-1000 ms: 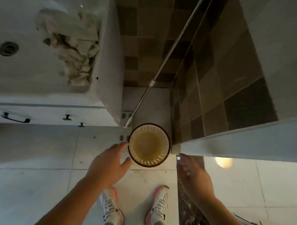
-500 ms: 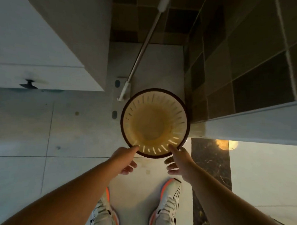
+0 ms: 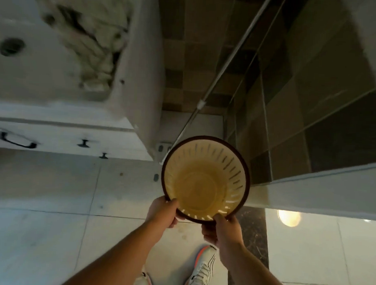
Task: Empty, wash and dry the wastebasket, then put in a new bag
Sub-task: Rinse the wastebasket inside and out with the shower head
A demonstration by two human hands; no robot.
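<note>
Since the slotted wastebasket (image 3: 205, 179) looks empty, light and stiff, the left hand (image 3: 163, 212) and right hand (image 3: 221, 230) sensibly grip its dark near rim.

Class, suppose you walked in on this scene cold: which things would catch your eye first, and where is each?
First, the round yellow wastebasket with its dark rim, centre frame, empty inside. The left hand and right hand grip its near rim. Next, the crumpled cloth on the white counter, upper left, and the metal pole slanting down toward the basket.
</note>
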